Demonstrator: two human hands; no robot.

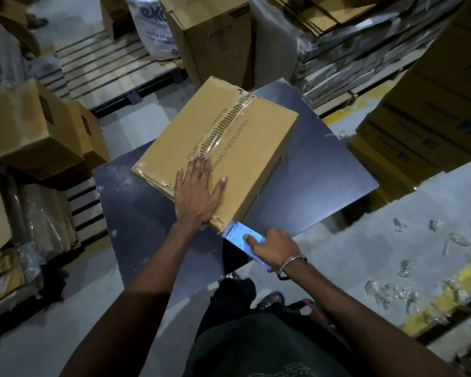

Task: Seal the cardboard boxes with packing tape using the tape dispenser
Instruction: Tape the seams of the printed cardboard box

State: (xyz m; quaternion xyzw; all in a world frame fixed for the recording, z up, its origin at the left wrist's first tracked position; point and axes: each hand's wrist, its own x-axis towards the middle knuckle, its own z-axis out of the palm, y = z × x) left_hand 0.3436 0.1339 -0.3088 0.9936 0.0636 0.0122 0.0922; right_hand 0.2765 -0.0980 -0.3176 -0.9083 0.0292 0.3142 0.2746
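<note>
On the dark table point(324, 170), left hand point(196, 191) lies flat on the taped box point(229, 148); right hand point(272, 247) grips what looks like a blue dispenser point(238, 235).

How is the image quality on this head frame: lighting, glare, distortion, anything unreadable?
Head view: dim overall, with the forearms and torso near black at the bottom. The tape dispenser under the right hand is washed out pale blue. Glare streaks the clear tape along the cardboard box seam. Wide-angle bending tilts the stacks at the edges. The box print is readable.
</note>
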